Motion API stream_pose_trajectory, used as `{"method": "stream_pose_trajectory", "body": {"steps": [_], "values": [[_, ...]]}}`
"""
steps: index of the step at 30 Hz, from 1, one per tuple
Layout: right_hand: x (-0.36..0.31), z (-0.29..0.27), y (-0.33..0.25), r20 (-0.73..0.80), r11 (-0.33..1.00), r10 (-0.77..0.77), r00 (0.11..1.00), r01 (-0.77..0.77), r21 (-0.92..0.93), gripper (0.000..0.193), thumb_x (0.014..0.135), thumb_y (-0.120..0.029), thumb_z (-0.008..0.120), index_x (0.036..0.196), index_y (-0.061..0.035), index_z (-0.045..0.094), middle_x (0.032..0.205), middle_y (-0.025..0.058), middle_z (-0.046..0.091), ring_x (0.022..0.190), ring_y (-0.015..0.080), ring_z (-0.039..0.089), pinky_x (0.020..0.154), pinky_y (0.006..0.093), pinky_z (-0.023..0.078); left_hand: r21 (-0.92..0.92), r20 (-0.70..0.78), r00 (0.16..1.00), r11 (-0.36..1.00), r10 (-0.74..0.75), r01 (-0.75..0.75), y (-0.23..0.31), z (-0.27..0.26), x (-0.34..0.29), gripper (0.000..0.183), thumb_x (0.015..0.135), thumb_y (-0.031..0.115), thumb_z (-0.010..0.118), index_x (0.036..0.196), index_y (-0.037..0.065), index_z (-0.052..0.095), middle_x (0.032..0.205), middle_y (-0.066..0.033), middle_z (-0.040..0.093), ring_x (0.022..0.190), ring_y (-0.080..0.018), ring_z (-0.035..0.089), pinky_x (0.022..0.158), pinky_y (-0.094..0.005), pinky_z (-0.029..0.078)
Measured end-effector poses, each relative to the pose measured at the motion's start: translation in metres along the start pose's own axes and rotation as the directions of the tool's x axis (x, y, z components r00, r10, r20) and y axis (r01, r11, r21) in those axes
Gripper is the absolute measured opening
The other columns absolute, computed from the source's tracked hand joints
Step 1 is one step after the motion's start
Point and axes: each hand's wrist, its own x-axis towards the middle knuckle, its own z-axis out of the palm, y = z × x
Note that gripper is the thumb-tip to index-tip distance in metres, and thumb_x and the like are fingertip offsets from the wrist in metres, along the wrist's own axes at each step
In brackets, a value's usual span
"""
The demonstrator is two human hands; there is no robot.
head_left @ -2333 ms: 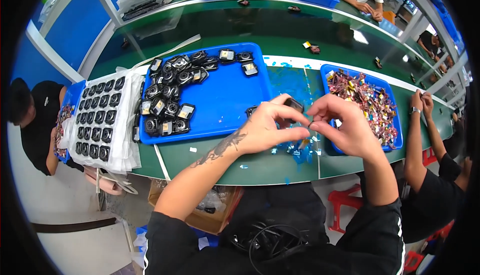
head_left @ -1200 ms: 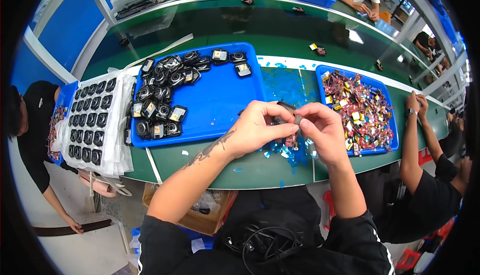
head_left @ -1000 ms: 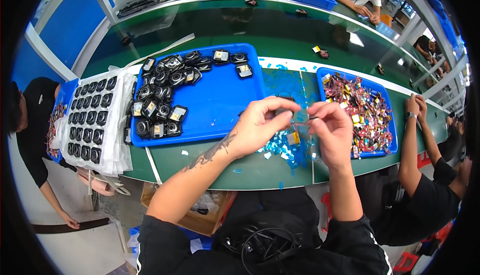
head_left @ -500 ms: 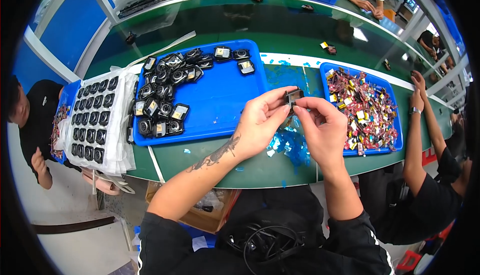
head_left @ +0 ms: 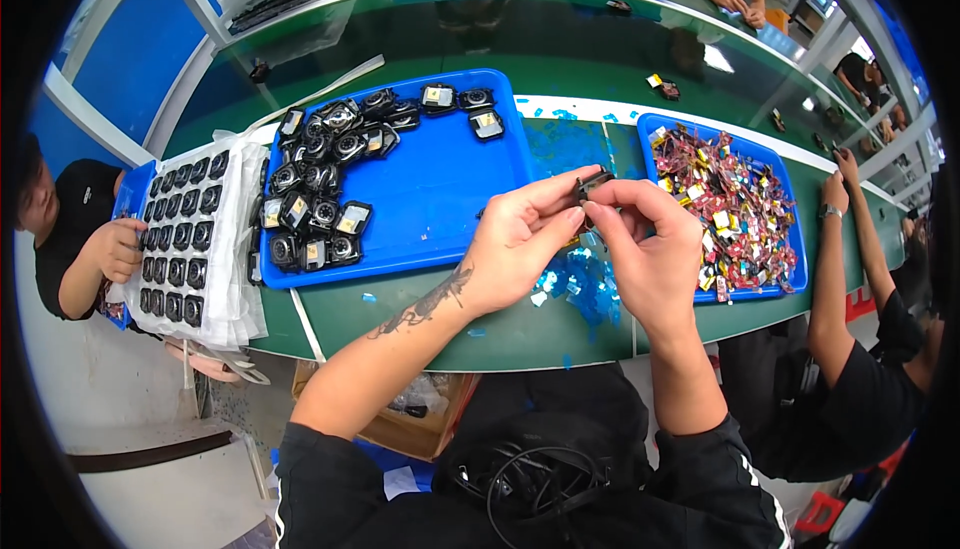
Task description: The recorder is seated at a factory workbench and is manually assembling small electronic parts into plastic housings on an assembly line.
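My left hand (head_left: 515,244) grips a small black smartwatch case (head_left: 592,185) between thumb and fingers, above the green bench. My right hand (head_left: 652,249) has its thumb and fingertips pinched at the near right side of that case. The fingers hide much of it, and it shows nearly edge-on. Below the hands lie scattered bits of blue film (head_left: 585,284). Left of them is a blue tray (head_left: 420,204) with similar black cases (head_left: 325,181) heaped along its left side and a few at its far right corner.
At right a blue tray (head_left: 797,249) is full of small red, yellow and white parts. A white tray of black cases in rows (head_left: 185,239) stands at far left, with a person's hand (head_left: 115,249) beside it. Another person's forearms (head_left: 830,269) reach in at right.
The case in my hands has turned from showing its flat face to nearly edge-on. At far left, the other person's hand has risen to the white tray. My view has shifted slightly.
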Motion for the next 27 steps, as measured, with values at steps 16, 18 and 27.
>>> {"method": "stream_pose_trajectory", "body": {"steps": [16,18,27], "values": [[0.002,-0.010,0.020,0.034,0.953,0.181,0.983,-0.184,0.241,0.026,0.075,-0.008,0.076,0.084,-0.0037,0.053,0.078,-0.0003,0.052,0.071,0.0083,0.048,0.067,0.0231,0.042,-0.034,0.067,0.997,0.998,0.049,-0.047,0.001,-0.001,0.001,0.042,0.097,0.004,0.051,0.137,-0.004,0.044,0.126,-0.0136,0.058,0.113,-0.0189,0.058,0.096,-0.0332,0.049],[-0.005,-0.016,0.021,0.016,0.892,0.115,0.993,-0.110,0.438,0.028,0.075,-0.005,0.076,0.096,-0.0024,0.056,0.088,0.0017,0.057,0.080,0.0092,0.055,0.074,0.0240,0.046,-0.119,-0.067,0.997,0.991,0.046,-0.053,0.003,0.000,0.004,0.046,0.096,0.007,0.052,0.140,-0.001,0.039,0.122,-0.0144,0.060,0.109,-0.0196,0.060,0.094,-0.0329,0.051],[-0.019,-0.011,0.016,0.124,0.854,0.144,0.982,-0.187,0.486,0.016,0.084,0.005,0.064,0.100,0.0024,0.062,0.091,0.0054,0.063,0.082,0.0098,0.062,0.075,0.0246,0.055,0.144,-0.032,0.992,0.983,0.119,-0.113,-0.002,-0.006,0.002,0.026,0.095,0.001,0.051,0.118,0.004,0.064,0.119,-0.0120,0.061,0.108,-0.0204,0.061,0.091,-0.0323,0.052]]}}
